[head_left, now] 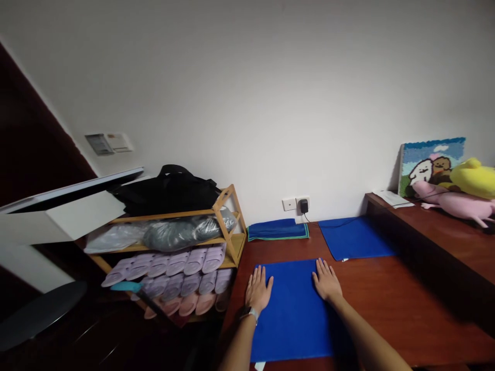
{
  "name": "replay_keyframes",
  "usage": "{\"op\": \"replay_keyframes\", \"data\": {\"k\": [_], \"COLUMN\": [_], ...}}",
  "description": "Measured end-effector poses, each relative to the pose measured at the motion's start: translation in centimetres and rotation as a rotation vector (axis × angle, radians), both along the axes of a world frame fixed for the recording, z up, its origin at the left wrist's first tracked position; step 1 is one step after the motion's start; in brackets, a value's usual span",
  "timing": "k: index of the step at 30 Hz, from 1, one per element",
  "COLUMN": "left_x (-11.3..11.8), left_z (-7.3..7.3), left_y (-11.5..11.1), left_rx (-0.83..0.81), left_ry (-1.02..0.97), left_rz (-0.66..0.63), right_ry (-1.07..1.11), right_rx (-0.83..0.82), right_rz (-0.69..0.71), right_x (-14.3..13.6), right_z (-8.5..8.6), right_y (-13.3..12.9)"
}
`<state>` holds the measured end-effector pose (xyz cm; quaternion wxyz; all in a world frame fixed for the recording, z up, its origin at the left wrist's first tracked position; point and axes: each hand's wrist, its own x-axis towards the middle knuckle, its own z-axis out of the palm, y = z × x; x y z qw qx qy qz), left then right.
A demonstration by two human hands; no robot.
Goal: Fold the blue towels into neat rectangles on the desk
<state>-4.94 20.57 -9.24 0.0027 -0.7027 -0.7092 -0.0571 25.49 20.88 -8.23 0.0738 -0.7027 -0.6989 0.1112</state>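
Note:
A blue cloth (292, 309) lies spread flat on the reddish-brown wooden table (390, 304), a small white tag showing at its near left corner. My left hand (259, 291) rests flat over its far left edge, fingers stretched out, with a watch on the wrist. At the far right corner, my right hand (327, 281) lies flat, fingers extended, pressing on the cloth. Behind, against the wall, is a folded blue cloth with green edging (277, 230). Another flat blue cloth (356, 238) lies beyond my right hand.
A wooden shoe rack (232, 219) with rows of slippers (191, 263) and a black bag (170, 190) stands left of the table. A plugged-in black adapter (303, 205) trails a cable. On a raised ledge at right are a pink plush toy (456, 201) and a dog picture (433, 162).

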Motion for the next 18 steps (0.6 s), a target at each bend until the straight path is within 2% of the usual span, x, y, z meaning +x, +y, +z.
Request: {"op": "replay_keyframes", "data": {"k": [3, 5, 7, 10, 12, 14, 16, 18], "left_x": [0.1, 1.7, 5.0, 12.4, 16.9, 19.4, 19.2, 16.8], "left_z": [0.3, 0.6, 1.0, 1.1, 0.8, 0.4, 0.0, 0.0], "left_y": [0.1, 0.4, 0.7, 1.3, 1.6, 1.7, 1.9, 2.1], "left_rx": [0.041, 0.108, 0.142, 0.095, 0.045, 0.012, -0.004, -0.018], "left_ry": [0.015, 0.013, -0.020, -0.109, -0.166, -0.196, -0.190, -0.162], "left_rz": [-0.006, -0.044, -0.136, -0.313, -0.376, -0.396, -0.398, -0.371], "right_ry": [0.015, 0.026, 0.032, 0.030, 0.017, 0.005, 0.018, 0.047], "right_rx": [0.016, 0.018, 0.018, 0.009, 0.000, -0.006, -0.006, -0.006], "right_rz": [-0.001, -0.006, -0.008, -0.004, 0.022, 0.047, 0.041, 0.015], "right_x": [0.1, 0.1, 0.1, 0.1, 0.2, 0.3, 0.3, 0.3], "right_z": [-0.5, -0.6, -0.6, -0.3, -0.2, -0.2, -0.1, -0.1], "right_y": [0.1, 0.1, 0.2, 0.2, 0.2, 0.2, 0.2, 0.3]}}
